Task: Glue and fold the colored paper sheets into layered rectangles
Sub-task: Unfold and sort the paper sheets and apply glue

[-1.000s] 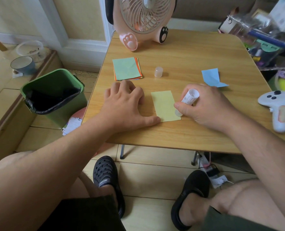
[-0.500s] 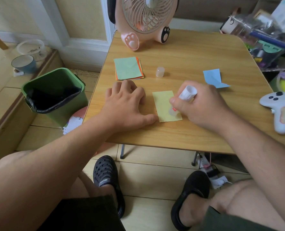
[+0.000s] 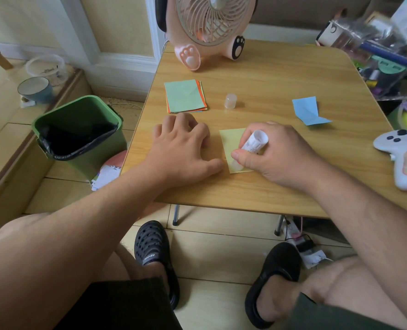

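Note:
A yellow paper sheet (image 3: 229, 141) lies near the front of the wooden table (image 3: 269, 86). My right hand (image 3: 276, 153) grips a white glue stick (image 3: 253, 144), tilted, with its tip down on the sheet's lower left part. My left hand (image 3: 183, 148) rests flat on the table just left of the sheet, thumb reaching toward its lower edge. A stack of colored sheets (image 3: 185, 96), green on top, lies farther back. The glue cap (image 3: 230, 100) stands upright beside it. A folded blue sheet (image 3: 307, 110) lies at the right.
A pink fan (image 3: 209, 27) stands at the table's back edge. A white controller (image 3: 400, 156) lies at the right edge. A green bin (image 3: 78, 129) sits on the floor to the left. Cluttered items (image 3: 376, 51) fill the far right.
My right hand has carried the glue stick leftward across the yellow sheet, from its right edge to its lower left part. My left hand has stayed in place.

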